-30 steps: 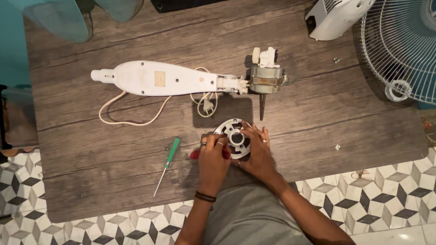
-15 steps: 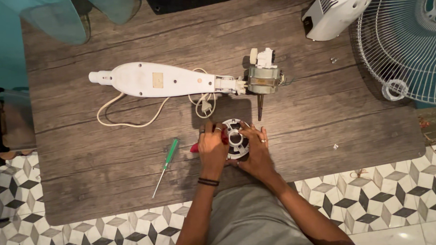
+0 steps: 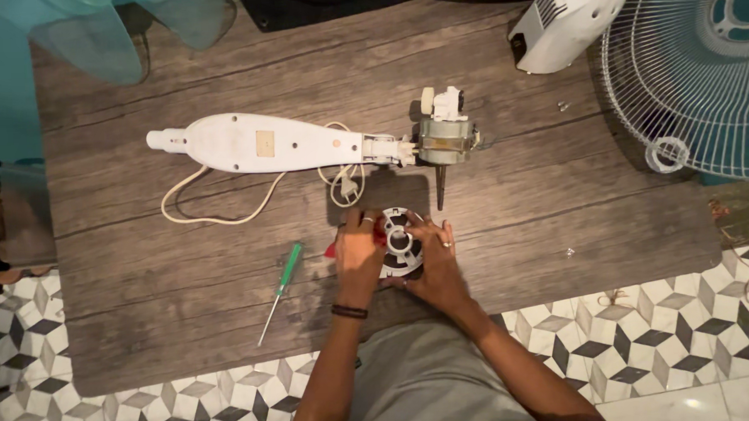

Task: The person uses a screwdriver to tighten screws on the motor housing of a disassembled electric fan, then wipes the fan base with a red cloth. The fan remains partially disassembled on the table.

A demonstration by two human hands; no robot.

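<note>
A round white plastic cover (image 3: 399, 239) with open slots lies on the wooden table (image 3: 186, 267) near its front edge. My left hand (image 3: 358, 254) grips its left side, and a red piece (image 3: 381, 238) shows between the fingers. My right hand (image 3: 434, 258) holds the cover's right and lower rim. Just behind the cover lies a white fan neck (image 3: 264, 144) with a bare metal motor (image 3: 445, 139) at its right end, shaft pointing toward me.
A green-handled screwdriver (image 3: 281, 287) lies left of my hands. A white cord and plug (image 3: 345, 187) loop under the neck. A wire fan grille (image 3: 702, 74) and white housing (image 3: 563, 17) sit at the back right, translucent blades (image 3: 94, 33) at the back left. Small screws (image 3: 563, 107) dot the table.
Both hands stay on the round cover, and their fingers have shifted slightly around its rim. The view has drifted a little; nothing else on the table has moved.
</note>
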